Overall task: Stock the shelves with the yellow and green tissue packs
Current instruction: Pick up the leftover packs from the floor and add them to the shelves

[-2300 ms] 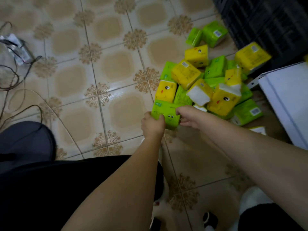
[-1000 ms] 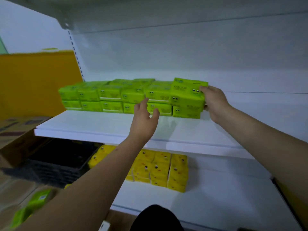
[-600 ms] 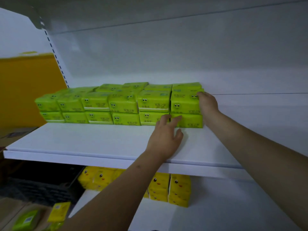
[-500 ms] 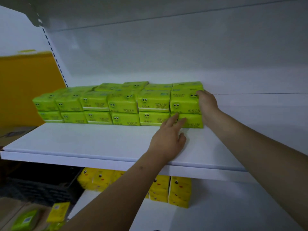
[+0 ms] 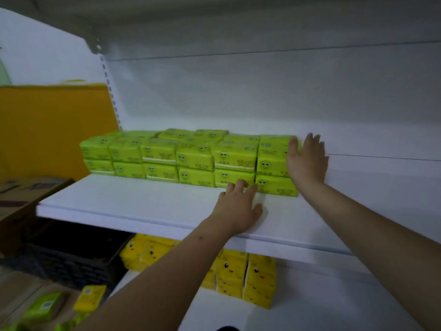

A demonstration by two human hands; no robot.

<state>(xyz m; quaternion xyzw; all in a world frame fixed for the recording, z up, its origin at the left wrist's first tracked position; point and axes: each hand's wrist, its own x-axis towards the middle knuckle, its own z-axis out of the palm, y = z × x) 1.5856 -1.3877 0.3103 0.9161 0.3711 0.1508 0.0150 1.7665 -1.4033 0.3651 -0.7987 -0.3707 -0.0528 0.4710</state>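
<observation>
White shelving (image 5: 143,206) fills my view, its upper board carrying a two-high row of soft green tissue packs (image 5: 191,161). My right hand (image 5: 306,158), fingers straight, presses the row's right end; my left hand (image 5: 238,209) lies flat, fingertips touching the bottom pack. Yellow tissue packs (image 5: 245,278) stand on the shelf below, and loose packs (image 5: 89,297) lie down-left, nearer my left.

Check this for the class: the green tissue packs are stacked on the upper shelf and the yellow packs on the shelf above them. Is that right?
Not quite. The head view shows the green tissue packs on the upper shelf, but the yellow packs stand on the shelf below them, not above.
</observation>
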